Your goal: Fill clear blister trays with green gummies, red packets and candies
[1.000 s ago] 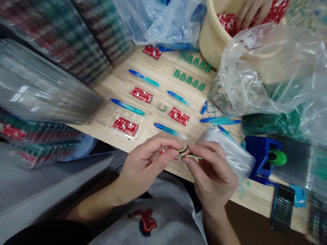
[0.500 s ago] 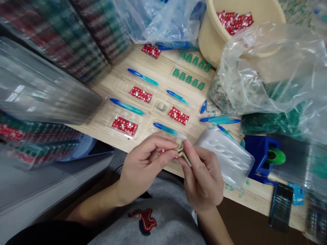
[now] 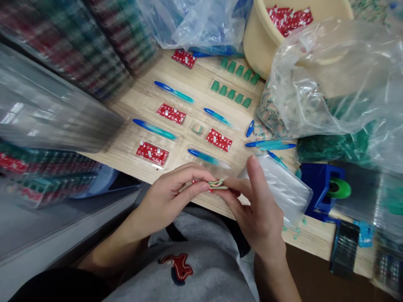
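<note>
worktable (image 3: 321, 241): layout is unchanged over the last second. clear packaging trays, blue-and-teal pen-shaped handles (image 3: 154, 128) and red patterned sachets (image 3: 171, 113) lie spread across it, with two rows of green tapered blocks (image 3: 231, 94) at the far side.

cream tub (image 3: 256, 48): another person's hand, present in it one second ago, is gone. red sachets remain inside.

hands: both are together in front of the body, above the near table edge. the left hand (image 3: 176, 195) is pinched, thumb against finger, on the left end of the thin pale-green strips (image 3: 218, 183). the right hand (image 3: 262, 214) is pinched on the right end; one of its fingers now points upward, clear of the work.

strips: half a second ago, one jutted out at an angle on the right; now they lie closer and nearly parallel. this suggests a change of grip while the pieces are brought together. they are not yet set down.

visibility limits:
- stacked transparent trays (image 3: 53, 100), left: blurred and cut off by the frame; contents not readable.
- large clear plastic bag (image 3: 317, 79): covers part of the tub and runs to the right edge.
- red patterned item (image 3: 236, 193) under the hands: mostly covered; outline cannot be confirmed.
- strips: ends hidden by fingertips; exact count cannot be told.
</note>
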The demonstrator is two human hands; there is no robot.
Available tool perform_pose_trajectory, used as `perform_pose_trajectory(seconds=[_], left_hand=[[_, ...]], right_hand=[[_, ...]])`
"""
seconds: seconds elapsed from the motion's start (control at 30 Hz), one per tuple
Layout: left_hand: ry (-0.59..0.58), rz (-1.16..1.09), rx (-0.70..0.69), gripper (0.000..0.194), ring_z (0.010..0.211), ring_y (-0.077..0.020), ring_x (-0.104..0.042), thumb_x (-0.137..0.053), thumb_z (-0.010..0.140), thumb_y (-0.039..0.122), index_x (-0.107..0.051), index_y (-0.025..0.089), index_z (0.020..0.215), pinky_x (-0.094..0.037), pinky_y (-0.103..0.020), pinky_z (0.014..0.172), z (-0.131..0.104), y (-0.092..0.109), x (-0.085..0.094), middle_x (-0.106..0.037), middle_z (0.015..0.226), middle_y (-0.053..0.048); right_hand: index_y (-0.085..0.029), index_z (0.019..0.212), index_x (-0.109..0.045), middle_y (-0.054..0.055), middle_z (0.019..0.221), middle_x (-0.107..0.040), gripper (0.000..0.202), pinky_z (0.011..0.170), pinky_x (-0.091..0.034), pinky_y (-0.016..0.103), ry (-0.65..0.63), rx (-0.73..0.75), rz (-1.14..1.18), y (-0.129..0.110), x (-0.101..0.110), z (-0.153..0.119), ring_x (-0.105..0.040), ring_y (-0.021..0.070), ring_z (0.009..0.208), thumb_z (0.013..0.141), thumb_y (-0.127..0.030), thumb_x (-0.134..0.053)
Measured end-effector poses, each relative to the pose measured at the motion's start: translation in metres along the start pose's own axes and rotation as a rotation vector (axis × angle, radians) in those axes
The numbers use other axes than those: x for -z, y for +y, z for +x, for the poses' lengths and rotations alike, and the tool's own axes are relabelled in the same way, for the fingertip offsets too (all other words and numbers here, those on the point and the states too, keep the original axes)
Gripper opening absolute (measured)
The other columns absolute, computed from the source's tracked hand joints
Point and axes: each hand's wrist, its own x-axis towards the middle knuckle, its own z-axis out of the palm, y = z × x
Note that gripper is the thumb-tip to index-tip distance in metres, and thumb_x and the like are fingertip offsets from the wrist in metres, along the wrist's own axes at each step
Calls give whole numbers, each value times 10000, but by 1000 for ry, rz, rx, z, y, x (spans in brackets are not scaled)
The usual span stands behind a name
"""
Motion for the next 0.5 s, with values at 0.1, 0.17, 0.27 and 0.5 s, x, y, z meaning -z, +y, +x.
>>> perform_pose_trajectory(seconds=[0.1, 0.17, 0.27, 0.5], left_hand=[[-2, -13, 54, 81, 887, -162, -694, -658, 866, 251, -703, 238, 932, -572, -269, 802, 2, -2, 1, -734, 940, -17], [20, -31, 105, 82, 823, -158, -692, -690, 834, 283, -698, 226, 893, -575, -259, 742, 3, -5, 0, -731, 882, -13], [112, -68, 162, 125, 703, -145, -669, -711, 806, 338, -687, 216, 821, -561, -240, 643, 3, -14, 0, -712, 774, -3], [276, -193, 294, 221, 653, -156, -684, -738, 791, 397, -692, 204, 887, -552, -247, 630, -12, -42, 19, -709, 687, -9]], right_hand=[[-449, 1550, -72, 2, 1116, -741, 863, 773, -624, 347, -65, 24, -25, 0, -3, 1, -739, 219, 910, 926, -132, -576], [-452, 1549, -80, -7, 1046, -748, 847, 756, -618, 338, -103, 54, -51, -1, -2, 4, -736, 212, 870, 931, -161, -583], [-402, 1530, -266, 5, 979, -742, 746, 683, -604, 313, -124, 81, -108, 1, 17, 23, -713, 194, 774, 907, -249, -646], [-116, 775, -780, 40, 765, -768, 139, 850, -456, 326, 386, -299, -410, 81, 114, 143, -692, 129, 820, 753, -15, -687]])
